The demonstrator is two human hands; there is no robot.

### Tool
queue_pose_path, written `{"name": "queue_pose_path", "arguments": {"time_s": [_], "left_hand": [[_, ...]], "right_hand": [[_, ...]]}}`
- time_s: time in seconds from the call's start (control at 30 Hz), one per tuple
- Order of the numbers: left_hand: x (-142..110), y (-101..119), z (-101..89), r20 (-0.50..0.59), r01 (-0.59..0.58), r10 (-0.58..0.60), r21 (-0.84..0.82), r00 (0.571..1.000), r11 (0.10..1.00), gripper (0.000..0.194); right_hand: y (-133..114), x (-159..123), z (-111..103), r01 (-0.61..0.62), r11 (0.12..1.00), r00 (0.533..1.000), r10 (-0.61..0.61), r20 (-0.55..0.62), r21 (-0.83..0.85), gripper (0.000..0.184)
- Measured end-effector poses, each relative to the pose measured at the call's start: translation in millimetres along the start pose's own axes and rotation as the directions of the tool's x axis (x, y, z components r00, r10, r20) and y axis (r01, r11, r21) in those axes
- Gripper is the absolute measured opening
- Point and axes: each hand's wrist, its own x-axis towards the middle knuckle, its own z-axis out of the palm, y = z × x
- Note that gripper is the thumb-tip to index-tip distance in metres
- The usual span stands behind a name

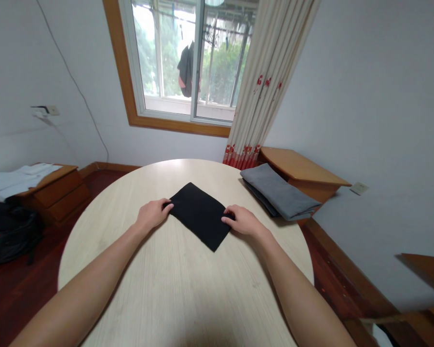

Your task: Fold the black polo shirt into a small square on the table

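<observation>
A folded black cloth [199, 213] lies flat on the round pale wooden table [166, 289], turned like a diamond. My left hand [152, 214] rests at its left corner, fingers curled and closed on the edge of the cloth. At the right corner my right hand [241, 220] does the same, its fingertips pinched on the cloth's edge. Both forearms reach in from the near side of the table.
A folded grey cloth [279, 193] lies at the table's right rim, next to a low wooden cabinet [304, 169]. At the left stand a wooden drawer unit [58, 190] with pale cloths on it and a dark bag [7, 231]. A window and curtain are behind.
</observation>
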Motion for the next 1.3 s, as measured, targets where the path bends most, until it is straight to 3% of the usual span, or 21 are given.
{"name": "queue_pose_path", "arguments": {"time_s": [0.03, 0.07, 0.13, 0.17, 0.2, 0.23, 0.27, 0.3, 0.33, 0.4, 0.5, 0.57, 0.63, 0.73, 0.83, 0.93, 1.03, 1.17, 1.23, 1.3], "left_hand": [[0, -1, -1.4, -0.003, 0.013, -0.013, 0.001, 1.000, 1.000, 0.050], [0, -1, -2.7, -0.003, 0.026, -0.026, -0.002, 1.000, 1.000, 0.051], [-2, 0, -4.5, 0.014, 0.053, -0.052, -0.022, 0.999, 0.998, 0.055], [-3, 3, -4.6, 0.032, 0.060, -0.059, -0.036, 0.998, 0.998, 0.058], [-5, 6, -4.3, 0.056, 0.062, -0.059, -0.052, 0.997, 0.997, 0.062], [-7, 10, -3.4, 0.082, 0.062, -0.056, -0.070, 0.995, 0.996, 0.065], [-8, 14, -2.2, 0.108, 0.062, -0.052, -0.087, 0.993, 0.994, 0.067], [-8, 18, -0.6, 0.129, 0.063, -0.049, -0.102, 0.990, 0.993, 0.068], [-8, 21, 1.1, 0.142, 0.068, -0.052, -0.114, 0.988, 0.991, 0.067], [-4, 24, 5.2, 0.157, 0.094, -0.073, -0.132, 0.985, 0.987, 0.063], [4, 23, 12.7, 0.166, 0.130, -0.091, -0.241, 0.982, 0.962, 0.050], [5, 24, 17.8, 0.164, 0.133, -0.068, -0.422, 0.984, 0.897, 0.044], [1, 29, 20.6, 0.139, 0.114, -0.030, -0.648, 0.990, 0.753, 0.044], [-12, 42, 15.1, 0.092, 0.057, 0.062, -0.901, 0.994, 0.431, 0.047], [-26, 53, -0.6, 0.048, 0.000, 0.196, -0.972, 0.979, 0.237, 0.051], [-34, 58, -14.6, 0.012, -0.044, 0.285, -0.981, 0.959, 0.187, 0.051], [-37, 59, -16.7, -0.029, -0.073, 0.263, -0.985, 0.964, 0.157, 0.055], [-42, 66, 2.6, 0.016, -0.003, 0.200, -0.996, 0.980, 0.092, 0.073], [-47, 74, 18.0, 0.112, 0.098, 0.278, -0.993, 0.954, 0.064, 0.076], [-52, 87, 32.0, 0.186, 0.171, 0.400, -0.982, 0.897, 0.075, 0.073]], "right_hand": [[-5, -6, -5, 0.004, 0.997, 0.990, -0.016, 0.141, 0.081, 0.027], [-9, -13, -10, -0.008, 0.982, 0.946, -0.054, 0.320, 0.189, 0.030], [-17, -24, -16, -0.097, 0.909, 0.748, -0.203, 0.632, 0.405, 0.041], [-19, -26, -16, -0.141, 0.868, 0.662, -0.275, 0.697, 0.477, 0.045], [-20, -27, -16, -0.158, 0.838, 0.644, -0.313, 0.698, 0.522, 0.048], [-20, -26, -13, -0.147, 0.827, 0.698, -0.302, 0.649, 0.543, 0.049], [-19, -23, -9, -0.120, 0.830, 0.797, -0.247, 0.551, 0.544, 0.049], [-16, -18, -4, -0.091, 0.843, 0.893, -0.166, 0.418, 0.530, 0.048], [-13, -13, 2, -0.076, 0.856, 0.958, -0.080, 0.276, 0.512, 0.046], [-7, -1, 17, -0.087, 0.850, 0.995, 0.055, 0.078, 0.519, 0.041], [-2, 13, 41, -0.099, 0.774, 0.992, 0.128, -0.001, 0.625, 0.045], [-2, 19, 53, -0.101, 0.726, 0.986, 0.163, -0.027, 0.680, 0.057], [-5, 22, 61, -0.125, 0.700, 0.976, 0.215, -0.040, 0.703, 0.067], [-12, 24, 63, -0.147, 0.618, 0.960, 0.278, -0.040, 0.772, 0.081], [-22, 22, 57, -0.040, 0.448, 0.983, 0.176, -0.045, 0.893, 0.081], [-34, 18, 46, 0.041, 0.316, 0.998, 0.035, -0.055, 0.948, 0.071], [-41, 17, 35, 0.031, 0.270, 0.998, 0.052, -0.047, 0.962, 0.067], [-38, 15, 12, 0.159, 0.251, 0.963, 0.171, -0.206, 0.955, 0.060], [-30, 11, -5, 0.239, 0.275, 0.928, 0.218, -0.302, 0.931, 0.058], [-18, 4, -27, 0.295, 0.313, 0.888, 0.258, -0.380, 0.903, 0.056]]}}
